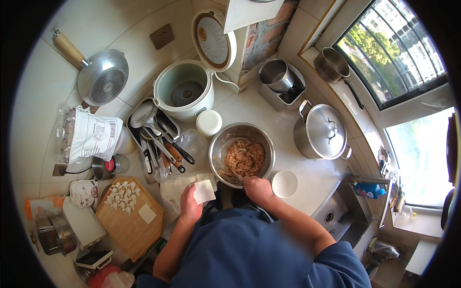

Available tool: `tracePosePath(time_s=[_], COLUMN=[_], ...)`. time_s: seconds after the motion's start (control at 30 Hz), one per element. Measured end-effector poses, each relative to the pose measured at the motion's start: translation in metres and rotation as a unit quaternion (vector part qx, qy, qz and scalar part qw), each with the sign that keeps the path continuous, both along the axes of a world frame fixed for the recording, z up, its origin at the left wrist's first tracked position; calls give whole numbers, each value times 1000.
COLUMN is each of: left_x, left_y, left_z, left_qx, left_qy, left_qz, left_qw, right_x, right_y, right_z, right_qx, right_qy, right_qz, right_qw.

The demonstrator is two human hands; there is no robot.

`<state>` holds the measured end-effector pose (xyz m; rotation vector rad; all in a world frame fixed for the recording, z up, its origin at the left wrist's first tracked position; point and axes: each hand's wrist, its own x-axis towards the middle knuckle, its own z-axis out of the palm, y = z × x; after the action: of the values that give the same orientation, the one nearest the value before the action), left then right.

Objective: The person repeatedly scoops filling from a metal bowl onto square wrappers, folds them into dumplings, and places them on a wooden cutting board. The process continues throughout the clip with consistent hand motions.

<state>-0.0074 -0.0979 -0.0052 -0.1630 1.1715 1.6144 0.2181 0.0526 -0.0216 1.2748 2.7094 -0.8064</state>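
Note:
My left hand [191,205] holds a square dough wrapper [204,191] by its left side, near the front of the counter. Against the near rim of a steel mixing bowl [217,145], my right hand [257,189] grips a thin utensil [237,176]; its tip reaches into minced filling [246,156], and its exact kind is hidden. To the left, folded dumplings [124,194] sit in a cluster on a wooden board [122,230]. One flat wrapper [147,214] lies beside them. Pale sheets in a plastic bag [173,189] lie just beyond my left hand.
A small white bowl [284,184] stands right of the mixing bowl. Beyond are an open rice cooker [184,109], a white round lid [209,122], a utensil tray [174,126] with knives and a lidded steel pot [320,133]. A sink [333,205] lies at right.

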Motion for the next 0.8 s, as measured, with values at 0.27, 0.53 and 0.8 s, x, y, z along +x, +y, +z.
tracePosePath(time_s=[0.27,0.53,0.8], left_x=[-5,-11,-12], left_y=[6,13,25], left_z=[-9,-22,-40], left_qx=[-27,-31,-36], left_qy=[2,37,34], left_qz=[-13,22,33], left_qw=[1000,999,998], right_x=[-21,-14,-13], right_y=[-29,-36,-52], right_z=[-6,0,3], right_qx=[-12,-80,-385], right_qy=[63,192,326], right_qz=[-83,-156,-371], right_qw=[995,966,780])
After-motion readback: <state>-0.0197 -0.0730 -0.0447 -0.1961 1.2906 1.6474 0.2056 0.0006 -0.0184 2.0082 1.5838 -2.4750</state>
